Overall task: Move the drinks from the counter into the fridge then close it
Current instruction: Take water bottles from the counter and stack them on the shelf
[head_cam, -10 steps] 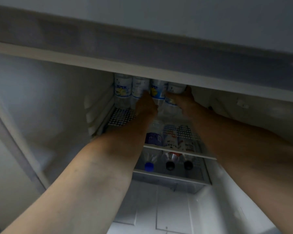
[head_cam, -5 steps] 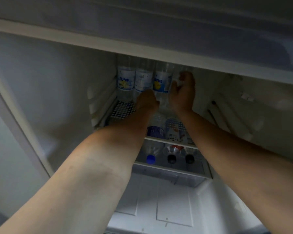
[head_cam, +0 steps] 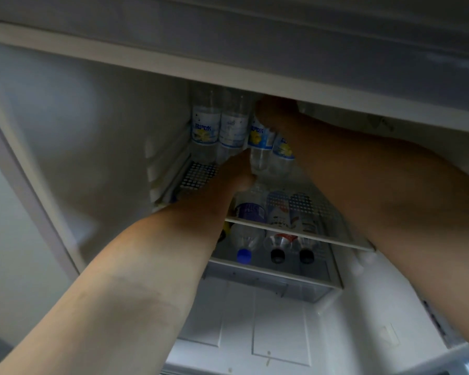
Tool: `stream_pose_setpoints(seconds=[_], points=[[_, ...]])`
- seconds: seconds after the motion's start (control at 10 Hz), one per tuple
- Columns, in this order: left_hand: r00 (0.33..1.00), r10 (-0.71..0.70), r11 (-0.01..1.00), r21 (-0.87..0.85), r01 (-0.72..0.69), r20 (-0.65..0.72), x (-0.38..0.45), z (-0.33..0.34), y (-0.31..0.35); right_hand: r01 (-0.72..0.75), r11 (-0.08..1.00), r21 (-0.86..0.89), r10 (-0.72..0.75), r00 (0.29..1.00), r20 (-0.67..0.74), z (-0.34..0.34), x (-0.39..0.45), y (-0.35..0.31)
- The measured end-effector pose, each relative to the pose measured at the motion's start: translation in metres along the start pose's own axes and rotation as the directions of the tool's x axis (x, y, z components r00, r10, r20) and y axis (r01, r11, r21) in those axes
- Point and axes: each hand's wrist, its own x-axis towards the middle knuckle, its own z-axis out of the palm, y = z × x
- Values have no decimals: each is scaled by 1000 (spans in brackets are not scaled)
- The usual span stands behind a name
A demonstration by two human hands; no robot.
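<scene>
The fridge (head_cam: 98, 147) stands open. Several clear water bottles with blue-and-yellow labels stand in a row at the back of its perforated shelf (head_cam: 201, 174). My left hand (head_cam: 238, 171) is closed around the base of the third water bottle (head_cam: 260, 142). My right hand (head_cam: 275, 110) reaches over the top of that same bottle, and its fingers are lost in shadow under the compartment's upper edge. A fourth bottle (head_cam: 283, 154) stands just right of it, partly behind my right forearm. The two leftmost bottles (head_cam: 205, 128) are untouched.
Below the shelf, a clear drawer (head_cam: 268, 282) holds bottles lying down, one with a blue cap (head_cam: 244, 255) and two with black caps (head_cam: 278, 257). The fridge's left wall has shelf rails (head_cam: 157, 169). The compartment's top edge (head_cam: 255, 77) hangs low over the bottles.
My right hand has moved left, from the fourth bottle up to the top of the third one. My left hand has stayed at that bottle's base. The view has dipped slightly.
</scene>
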Motion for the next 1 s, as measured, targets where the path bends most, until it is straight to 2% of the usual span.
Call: stream_pose_setpoints(seconds=[0.2, 0.3, 0.5, 0.7, 0.8, 1.0], points=[[999, 26, 999, -39, -25, 20, -8, -5, -7, -114, 964, 241, 152, 978, -144, 4, -18, -11], [999, 32, 999, -40, -31, 20, -10, -7, -3, -71, 944, 323, 137, 973, -187, 13, -26, -5], [1000, 4, 1000, -30, -3, 17, -19, -10, 9, -35, 936, 350, 97, 983, -158, 23, -40, 0], [999, 16, 999, -43, -17, -43, -38, -19, 13, -28, 935, 354, 95, 980, -173, 19, -57, -3], [995, -43, 997, -62, 38, -86, -50, -23, 13, -20, 916, 402, 113, 971, -210, 19, -71, -8], [928, -40, 977, -211, -43, -371, -86, -24, 16, 64, 860, 506, 163, 905, -392, 26, -127, -25]])
